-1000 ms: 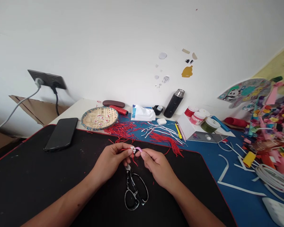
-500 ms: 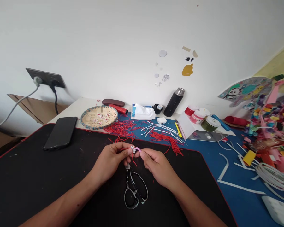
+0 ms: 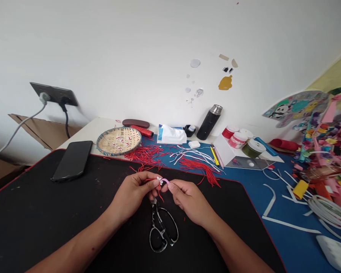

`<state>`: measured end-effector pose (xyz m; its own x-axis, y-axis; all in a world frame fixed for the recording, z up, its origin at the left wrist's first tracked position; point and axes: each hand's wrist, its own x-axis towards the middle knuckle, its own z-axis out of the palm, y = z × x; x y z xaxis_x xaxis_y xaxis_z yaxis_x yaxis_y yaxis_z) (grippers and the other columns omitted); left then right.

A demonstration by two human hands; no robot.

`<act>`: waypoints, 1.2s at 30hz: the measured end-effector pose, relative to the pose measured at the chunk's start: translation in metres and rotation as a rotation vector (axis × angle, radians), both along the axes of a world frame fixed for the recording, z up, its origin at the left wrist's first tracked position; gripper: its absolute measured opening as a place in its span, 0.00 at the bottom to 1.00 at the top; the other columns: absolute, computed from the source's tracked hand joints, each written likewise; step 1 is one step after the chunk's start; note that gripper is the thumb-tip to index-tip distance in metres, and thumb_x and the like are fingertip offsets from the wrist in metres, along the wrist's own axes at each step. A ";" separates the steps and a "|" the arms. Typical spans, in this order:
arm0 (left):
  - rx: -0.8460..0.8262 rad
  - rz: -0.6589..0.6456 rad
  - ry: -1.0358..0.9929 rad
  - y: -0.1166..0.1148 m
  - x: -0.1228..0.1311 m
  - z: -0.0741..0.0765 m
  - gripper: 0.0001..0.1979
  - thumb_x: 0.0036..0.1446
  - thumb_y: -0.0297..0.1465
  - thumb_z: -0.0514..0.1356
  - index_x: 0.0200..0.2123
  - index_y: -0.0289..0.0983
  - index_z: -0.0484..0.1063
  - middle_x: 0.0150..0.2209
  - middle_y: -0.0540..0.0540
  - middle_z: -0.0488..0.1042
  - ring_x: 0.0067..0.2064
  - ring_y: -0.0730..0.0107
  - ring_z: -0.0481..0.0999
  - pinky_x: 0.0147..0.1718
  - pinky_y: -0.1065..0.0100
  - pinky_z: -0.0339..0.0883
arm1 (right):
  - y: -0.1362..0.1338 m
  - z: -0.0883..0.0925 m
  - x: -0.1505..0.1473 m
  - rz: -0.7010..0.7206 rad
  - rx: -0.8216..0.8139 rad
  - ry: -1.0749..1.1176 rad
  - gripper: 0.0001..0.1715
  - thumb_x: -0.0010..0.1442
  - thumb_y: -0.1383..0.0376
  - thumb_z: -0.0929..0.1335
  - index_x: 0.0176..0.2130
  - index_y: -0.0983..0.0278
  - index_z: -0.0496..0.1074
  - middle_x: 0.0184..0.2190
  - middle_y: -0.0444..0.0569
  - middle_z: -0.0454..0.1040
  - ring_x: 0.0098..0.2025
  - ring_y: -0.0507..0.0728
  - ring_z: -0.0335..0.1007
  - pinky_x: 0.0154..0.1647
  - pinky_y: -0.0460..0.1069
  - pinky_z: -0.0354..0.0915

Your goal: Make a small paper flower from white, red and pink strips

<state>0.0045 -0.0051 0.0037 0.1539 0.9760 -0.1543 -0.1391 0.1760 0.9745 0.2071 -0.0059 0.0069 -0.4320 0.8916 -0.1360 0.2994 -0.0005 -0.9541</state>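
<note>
My left hand (image 3: pixel 135 191) pinches a small white knotted cord piece (image 3: pixel 159 180) between thumb and forefinger. Red cord (image 3: pixel 160 193) is caught there too, one loose end hanging below the fingers. Facing it, my right hand (image 3: pixel 189 197) pinches a thin curved pink-purple strip (image 3: pixel 165 181), whose other end arches over to the white piece. Whether the strip passes through the knot is too small to tell. Scissors with black handles (image 3: pixel 163 229) lie on the black mat just below my hands, their blades partly hidden under my left fingers.
Behind the mat (image 3: pixel 31 204) lie cut red cords (image 3: pixel 201 170), white cords (image 3: pixel 191 153) and a woven basket (image 3: pixel 102 149) holding small red-and-white pieces. A phone (image 3: pixel 72 160) rests at left. A black flask (image 3: pixel 208 123), a tissue pack (image 3: pixel 172 134) and lidded jars (image 3: pixel 238 140) stand along the back.
Both hands stay almost in place, still pinching. The small white piece has turned slightly between the left fingers, and the hanging red end has shifted a little.
</note>
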 end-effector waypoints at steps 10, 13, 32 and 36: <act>-0.011 -0.005 0.008 -0.001 0.001 0.002 0.13 0.49 0.39 0.71 0.33 0.35 0.82 0.24 0.49 0.78 0.24 0.71 0.73 0.25 0.69 0.69 | -0.001 0.003 -0.003 -0.012 0.141 -0.106 0.27 0.73 0.48 0.61 0.41 0.63 0.79 0.24 0.43 0.64 0.26 0.52 0.57 0.28 0.46 0.54; -0.017 -0.001 -0.021 -0.002 0.002 0.002 0.13 0.48 0.38 0.72 0.33 0.35 0.82 0.25 0.48 0.79 0.24 0.72 0.73 0.24 0.70 0.70 | -0.002 0.004 -0.004 -0.019 0.193 -0.153 0.25 0.74 0.51 0.61 0.43 0.61 0.80 0.28 0.44 0.71 0.29 0.54 0.62 0.32 0.47 0.56; -0.013 0.018 0.022 -0.002 0.003 0.000 0.11 0.49 0.37 0.71 0.32 0.35 0.82 0.24 0.48 0.80 0.23 0.71 0.74 0.25 0.69 0.71 | -0.004 0.000 -0.006 0.003 0.208 -0.151 0.21 0.74 0.56 0.61 0.43 0.61 0.80 0.35 0.46 0.79 0.35 0.55 0.70 0.39 0.48 0.60; -0.019 0.015 0.021 -0.001 0.002 -0.001 0.11 0.49 0.37 0.71 0.31 0.35 0.81 0.24 0.47 0.80 0.23 0.70 0.74 0.25 0.69 0.71 | -0.003 -0.002 -0.007 0.008 0.201 -0.156 0.22 0.74 0.56 0.60 0.41 0.62 0.79 0.32 0.45 0.76 0.31 0.53 0.66 0.35 0.47 0.58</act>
